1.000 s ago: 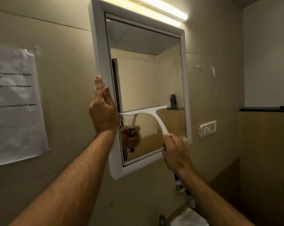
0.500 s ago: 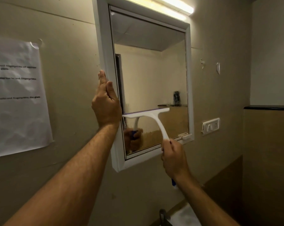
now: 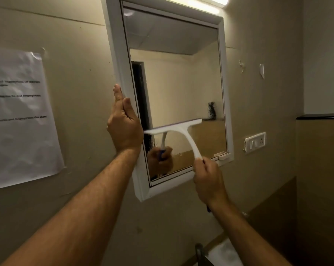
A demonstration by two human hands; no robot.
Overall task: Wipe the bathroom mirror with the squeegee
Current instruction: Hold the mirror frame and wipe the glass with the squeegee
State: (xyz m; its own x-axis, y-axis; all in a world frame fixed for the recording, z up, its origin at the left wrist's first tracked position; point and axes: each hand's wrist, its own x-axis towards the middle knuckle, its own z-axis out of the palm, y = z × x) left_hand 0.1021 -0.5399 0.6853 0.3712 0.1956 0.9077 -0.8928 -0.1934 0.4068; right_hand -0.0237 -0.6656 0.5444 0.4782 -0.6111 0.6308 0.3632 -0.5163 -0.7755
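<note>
A white-framed mirror (image 3: 181, 77) hangs on the beige wall, its left side swung out from the wall. A white squeegee (image 3: 178, 129) lies with its blade across the lower part of the glass, tilted up to the right. My right hand (image 3: 207, 179) grips its handle just below the mirror's bottom edge; a blue handle end pokes out under the wrist. My left hand (image 3: 124, 125) presses flat against the frame's left edge, fingers pointing up. The glass reflects the handle and hand.
A printed paper sheet (image 3: 18, 116) is taped to the wall at left. A strip light (image 3: 200, 1) glows above the mirror. A white switch plate (image 3: 255, 142) sits right of the frame, a dark ledge (image 3: 319, 117) farther right, a sink corner (image 3: 221, 254) below.
The squeegee and my right hand sit slightly lower on the glass than a second ago. The camera has shifted a little. My left hand stays on the frame edge.
</note>
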